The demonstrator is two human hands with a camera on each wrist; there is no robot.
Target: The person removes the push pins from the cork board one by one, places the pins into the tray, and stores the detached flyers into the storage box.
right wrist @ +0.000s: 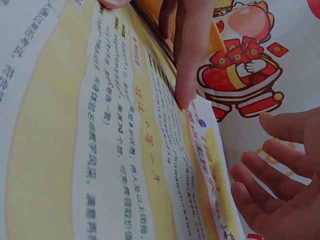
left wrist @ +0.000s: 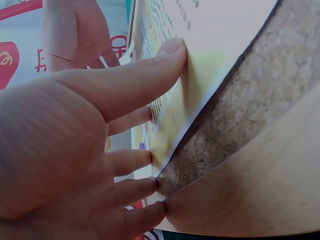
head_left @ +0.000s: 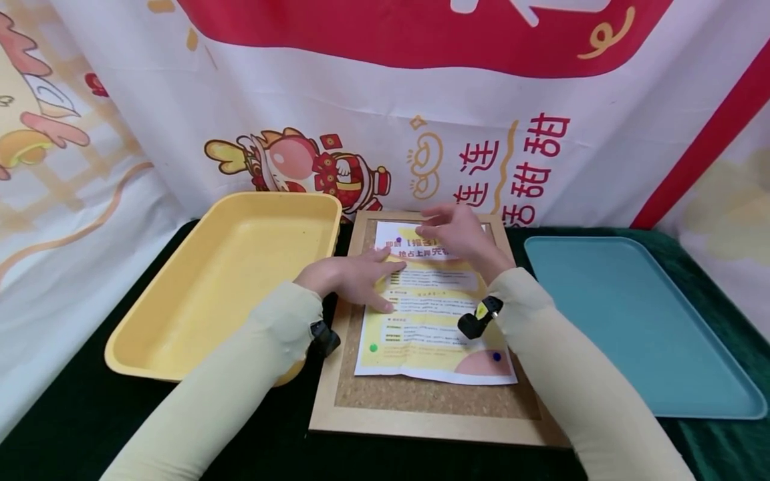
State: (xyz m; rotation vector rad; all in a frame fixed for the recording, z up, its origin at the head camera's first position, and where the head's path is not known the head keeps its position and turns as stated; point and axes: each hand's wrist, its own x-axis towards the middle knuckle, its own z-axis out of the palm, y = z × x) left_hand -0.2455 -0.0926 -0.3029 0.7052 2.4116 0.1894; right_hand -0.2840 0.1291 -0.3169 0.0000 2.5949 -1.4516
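A deep yellow tray (head_left: 240, 267) stands at the left and a shallow teal tray (head_left: 631, 321) at the right on a dark green tablecloth (head_left: 259, 441), before a white fabric backdrop (head_left: 361, 93) printed with a broad red shape (head_left: 391, 33), a cartoon figure (head_left: 289, 157) with red envelopes (right wrist: 242, 52), and red Chinese characters (head_left: 544, 135).

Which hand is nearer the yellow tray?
Left. The left hand is beside the yellow tray; the right hand is farther away, over the top end of the paper.

Corkboard (head_left: 433, 406) with pinned sheet (head_left: 421, 324).
Left hand (head_left: 359, 277) at the sheet's left edge; right hand (head_left: 462, 235) over its upper right; yellow tray (head_left: 222, 280) left, blue tray (head_left: 631, 321) right.
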